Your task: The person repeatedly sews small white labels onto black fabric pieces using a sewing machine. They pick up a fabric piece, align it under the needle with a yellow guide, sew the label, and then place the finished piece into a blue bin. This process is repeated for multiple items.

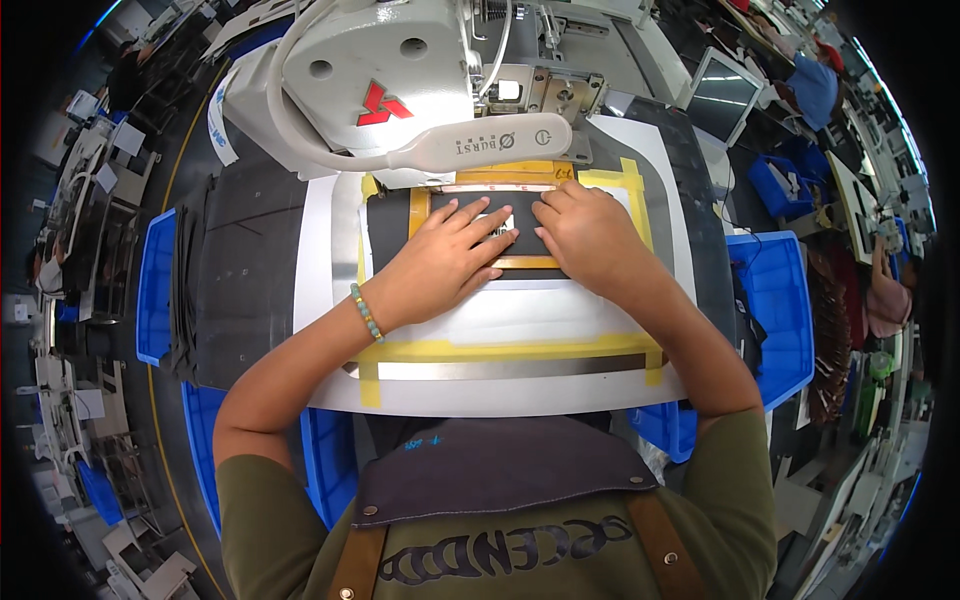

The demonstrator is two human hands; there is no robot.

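A dark, flat piece that looks like fabric (389, 232) lies inside a yellow-orange frame (528, 262) under the sewing machine head. My left hand (445, 258) rests on it with fingers spread, a beaded bracelet at the wrist. Beside those fingertips, a small white label (497, 222) shows in part, its left side covered by the hand. At the right end of the dark piece is my right hand (588, 232), fingers bent and tips pressing down near the frame; its palm side is hidden. Along the far edge runs a pale measuring strip (490, 187).
The big white sewing machine (370, 60) overhangs the far side, with a light-coloured handheld-shaped lamp (480, 140) low over the work. A white sheet (480, 398) with yellow tape (490, 347) covers the table. Blue bins (785, 300) stand at both sides.
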